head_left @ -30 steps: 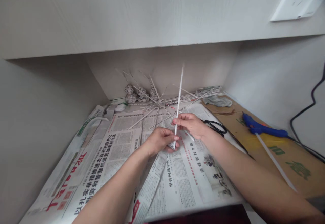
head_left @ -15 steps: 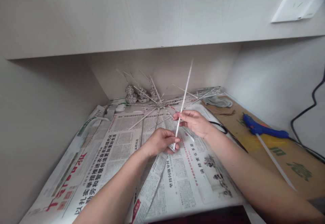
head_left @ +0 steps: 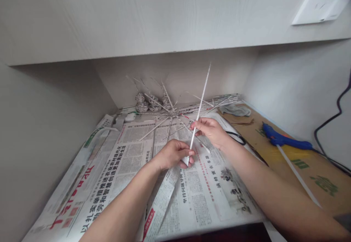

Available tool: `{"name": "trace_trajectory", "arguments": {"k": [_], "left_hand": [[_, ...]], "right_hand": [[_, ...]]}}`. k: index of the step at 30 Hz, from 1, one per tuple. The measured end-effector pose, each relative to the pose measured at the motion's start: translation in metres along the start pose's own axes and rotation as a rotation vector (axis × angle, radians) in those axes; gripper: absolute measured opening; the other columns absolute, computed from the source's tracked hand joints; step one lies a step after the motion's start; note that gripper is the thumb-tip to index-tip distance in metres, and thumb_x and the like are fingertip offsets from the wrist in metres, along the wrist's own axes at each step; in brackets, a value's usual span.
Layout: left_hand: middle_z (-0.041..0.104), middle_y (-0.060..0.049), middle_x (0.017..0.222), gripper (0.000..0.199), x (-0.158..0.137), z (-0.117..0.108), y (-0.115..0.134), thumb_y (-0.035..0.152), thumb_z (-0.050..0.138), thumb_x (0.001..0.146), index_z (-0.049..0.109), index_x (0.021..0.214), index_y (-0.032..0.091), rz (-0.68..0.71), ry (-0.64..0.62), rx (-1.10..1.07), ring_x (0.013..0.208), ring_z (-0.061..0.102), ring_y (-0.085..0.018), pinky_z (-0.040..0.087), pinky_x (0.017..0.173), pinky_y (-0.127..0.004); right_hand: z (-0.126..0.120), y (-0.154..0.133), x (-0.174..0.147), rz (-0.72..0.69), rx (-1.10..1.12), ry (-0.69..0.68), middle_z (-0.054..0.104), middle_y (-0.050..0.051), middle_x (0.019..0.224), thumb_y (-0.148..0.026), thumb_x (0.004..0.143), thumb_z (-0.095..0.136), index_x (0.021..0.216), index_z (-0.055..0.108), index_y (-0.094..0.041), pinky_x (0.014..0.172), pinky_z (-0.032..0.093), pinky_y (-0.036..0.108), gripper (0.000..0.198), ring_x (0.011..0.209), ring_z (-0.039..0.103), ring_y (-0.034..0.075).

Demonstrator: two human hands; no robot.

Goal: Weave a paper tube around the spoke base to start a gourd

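Observation:
A thin rolled paper stick [head_left: 202, 97] leans up and to the right between my hands, its narrow tip high. My left hand [head_left: 175, 153] is closed on its lower end, where the paper is still a loose flap. From that end a flat newspaper strip [head_left: 161, 205] runs down toward me. Higher up, my right hand [head_left: 208, 129] pinches the stick between thumb and fingers. Behind my hands, a star-shaped frame of paper sticks [head_left: 172, 114] lies on the spread newspaper [head_left: 115, 176].
Several gourd-shaped woven pieces [head_left: 141, 103] stand at the back left. A bundle of paper sticks [head_left: 225, 99] lies along the back wall. At right, a blue glue gun [head_left: 285, 137] with a white stick and a grey cloth [head_left: 236, 110] rest on cardboard [head_left: 298, 187]. A shelf board [head_left: 175, 18] overhangs everything.
The paper stick has shifted slightly to the right, with its tip a little higher. My right hand has moved slightly right with it. My left hand has barely moved.

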State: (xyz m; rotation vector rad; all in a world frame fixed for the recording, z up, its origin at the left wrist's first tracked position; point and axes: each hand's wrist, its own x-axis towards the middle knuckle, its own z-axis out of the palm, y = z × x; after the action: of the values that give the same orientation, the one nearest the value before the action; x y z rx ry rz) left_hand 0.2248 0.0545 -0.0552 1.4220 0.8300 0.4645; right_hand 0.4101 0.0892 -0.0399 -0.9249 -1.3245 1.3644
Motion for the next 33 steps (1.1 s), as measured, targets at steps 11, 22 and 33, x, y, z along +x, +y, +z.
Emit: {"name": "trace_trajectory", "arguments": {"k": [11,22,33], "left_hand": [[0.065,-0.008,0.076,0.031,-0.0001,-0.0012,0.0020,0.041,0.060,0.074,0.064,0.078,0.010,-0.003,0.004,-0.014,0.066,0.060,-0.014,0.051,0.056,-0.026],[0.064,-0.008,0.075,0.028,0.0005,-0.0018,0.0020,0.037,0.059,0.075,0.064,0.077,0.010,0.009,-0.001,-0.007,0.066,0.060,-0.014,0.051,0.057,-0.026],[0.065,-0.009,0.078,0.030,-0.0001,-0.0026,0.0009,0.040,0.060,0.074,0.064,0.080,0.011,-0.007,0.008,-0.008,0.067,0.061,-0.014,0.051,0.056,-0.026]], "right_hand": [[-0.0035,-0.0006,-0.0010,0.089,0.028,-0.120,0.067,0.006,0.088,-0.037,0.069,0.070,0.082,0.069,-0.017,0.067,0.046,0.028,0.023,0.086,0.060,0.017],[-0.0035,0.0029,-0.0003,0.134,-0.017,-0.207,0.066,0.006,0.093,-0.036,0.069,0.070,0.085,0.069,-0.016,0.070,0.046,0.027,0.025,0.086,0.059,0.016],[-0.0025,0.0058,-0.0005,0.148,0.016,-0.217,0.067,0.006,0.092,-0.034,0.069,0.071,0.082,0.069,-0.015,0.070,0.046,0.028,0.023,0.084,0.059,0.016]]}}
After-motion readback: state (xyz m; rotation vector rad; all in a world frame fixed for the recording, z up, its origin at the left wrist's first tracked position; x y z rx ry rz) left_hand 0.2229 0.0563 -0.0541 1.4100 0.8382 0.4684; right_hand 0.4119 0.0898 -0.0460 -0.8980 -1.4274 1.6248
